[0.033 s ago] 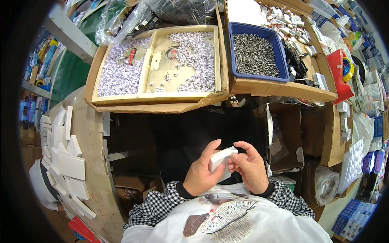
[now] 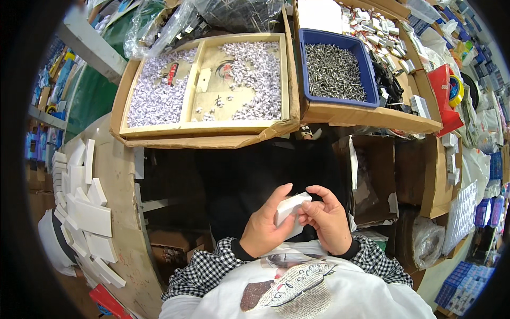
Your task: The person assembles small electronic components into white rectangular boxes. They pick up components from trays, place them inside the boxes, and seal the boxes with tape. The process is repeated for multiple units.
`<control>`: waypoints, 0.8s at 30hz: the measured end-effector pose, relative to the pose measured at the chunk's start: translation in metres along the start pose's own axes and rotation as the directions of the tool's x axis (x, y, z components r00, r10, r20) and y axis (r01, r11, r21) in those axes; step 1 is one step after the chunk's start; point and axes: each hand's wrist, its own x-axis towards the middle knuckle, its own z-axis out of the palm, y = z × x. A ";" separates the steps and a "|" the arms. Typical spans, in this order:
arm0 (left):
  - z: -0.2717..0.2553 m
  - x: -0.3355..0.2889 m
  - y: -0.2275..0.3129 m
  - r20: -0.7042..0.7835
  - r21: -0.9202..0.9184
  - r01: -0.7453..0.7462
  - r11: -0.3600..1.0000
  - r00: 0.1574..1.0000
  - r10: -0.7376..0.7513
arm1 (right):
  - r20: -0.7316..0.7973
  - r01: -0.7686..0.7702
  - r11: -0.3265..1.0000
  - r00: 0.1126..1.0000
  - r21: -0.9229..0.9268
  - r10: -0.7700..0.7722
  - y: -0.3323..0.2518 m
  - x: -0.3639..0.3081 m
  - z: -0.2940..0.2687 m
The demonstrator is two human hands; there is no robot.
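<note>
A small white box is held in front of my chest, tilted, with one end pointing away from me. My left hand is closed around its left side, the thumb low and the index finger reaching up along it. At the box's right end, the thumb and fingertips of my right hand press together on the edge, while the index finger curves above. My fingers cover parts of the box, and I cannot tell whether its end flap is open.
White flat boxes lie piled on the curved table at left. Ahead, a divided wooden tray holds many small white parts. Beside it, a blue bin contains small metal pieces. Open cardboard boxes stand at right.
</note>
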 end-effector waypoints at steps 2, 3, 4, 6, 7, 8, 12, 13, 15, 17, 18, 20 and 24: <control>-0.002 0.003 0.002 0.034 0.026 -0.024 0.999 0.999 0.023 | 0.003 0.003 1.000 1.000 0.005 -0.003 0.000 0.000 0.001; -0.002 0.004 0.003 0.051 0.033 -0.034 0.999 0.998 0.032 | 0.003 0.003 1.000 1.000 0.001 -0.003 0.000 0.000 0.002; -0.003 0.006 0.003 0.072 0.028 -0.030 0.999 0.997 0.028 | -0.009 -0.007 1.000 1.000 -0.007 0.007 0.000 0.001 0.003; -0.005 0.009 0.003 0.092 0.102 -0.115 0.988 0.990 0.105 | -0.002 0.004 1.000 1.000 -0.025 -0.004 -0.001 0.002 0.004; -0.006 0.010 0.003 0.102 0.124 -0.135 0.983 0.987 0.122 | -0.037 -0.014 0.999 0.999 -0.047 0.012 -0.001 0.002 0.006; -0.006 0.010 0.003 0.096 0.121 -0.135 0.983 0.988 0.124 | -0.018 -0.004 0.999 1.000 -0.050 0.003 -0.001 0.002 0.007; -0.004 0.013 0.001 0.061 0.038 -0.096 0.995 0.994 0.094 | -0.027 -0.075 0.989 0.997 -0.126 0.072 -0.004 0.003 0.003; -0.004 0.014 0.000 0.047 0.013 -0.094 0.995 0.995 0.093 | -0.016 -0.107 0.983 0.994 -0.153 0.106 -0.004 0.003 0.000; 0.002 0.014 -0.001 0.013 0.011 -0.039 0.999 0.999 0.039 | 0.035 -0.094 0.958 0.994 -0.272 0.108 -0.006 0.002 -0.007; 0.006 0.011 -0.001 -0.039 0.040 0.007 0.999 0.999 -0.005 | 0.063 -0.110 0.922 0.988 -0.371 0.143 -0.004 0.003 -0.011; 0.009 0.010 0.000 -0.077 0.108 0.010 0.994 0.997 -0.002 | 0.063 -0.183 0.880 0.970 -0.438 0.233 0.001 0.002 -0.009; 0.008 0.006 0.001 -0.113 0.128 -0.064 0.990 0.991 0.079 | -0.001 -0.173 0.822 0.979 -0.542 0.205 0.006 -0.003 -0.003; -0.012 0.009 -0.001 -0.026 -0.004 -0.001 1.000 1.000 0.001 | 0.015 -0.095 0.765 0.991 -0.637 0.135 0.004 0.005 0.016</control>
